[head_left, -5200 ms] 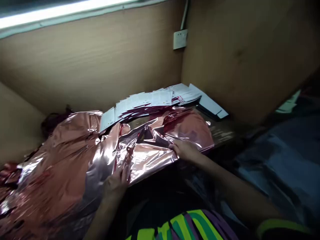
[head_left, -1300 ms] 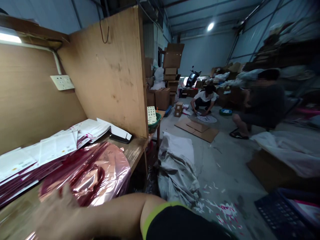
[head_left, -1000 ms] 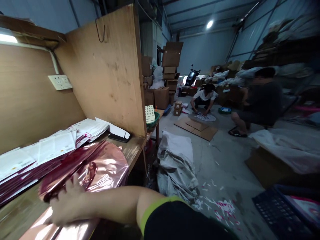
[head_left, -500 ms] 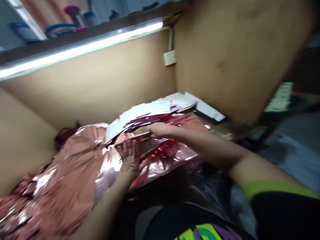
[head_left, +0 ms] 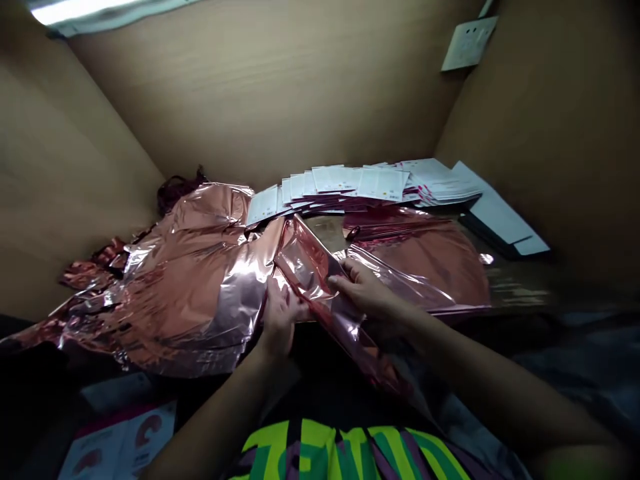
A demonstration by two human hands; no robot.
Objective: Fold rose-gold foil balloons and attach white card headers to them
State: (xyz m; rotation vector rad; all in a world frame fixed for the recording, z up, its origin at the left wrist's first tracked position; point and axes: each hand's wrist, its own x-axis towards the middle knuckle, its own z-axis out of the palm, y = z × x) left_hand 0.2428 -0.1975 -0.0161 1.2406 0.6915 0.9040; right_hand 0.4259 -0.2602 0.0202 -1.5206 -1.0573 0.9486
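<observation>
A strip of shiny pink foil (head_left: 310,257) is lifted and folded between my hands, its lower end hanging past the table's front edge. My right hand (head_left: 363,287) pinches the strip's right edge between thumb and fingers. On its left side my left hand (head_left: 277,317) is closed on the foil, fingers partly curled; the exact grip is partly hidden. To the left lies a large, wrinkled pile of pink foil (head_left: 185,267). Another flat foil piece (head_left: 425,260) lies to the right of my right hand.
Behind the foil lies an overlapping row of white printed packets (head_left: 345,181). A white-topped dark box (head_left: 505,210) sits at the right. Wooden panels (head_left: 280,87) enclose the back and sides, with a socket (head_left: 470,43) on the back panel. Printed cartons (head_left: 120,440) lie below left.
The view has turned downward. My right hand has come back from near the packets towards me, and the foil between my hands is now raised and folded.
</observation>
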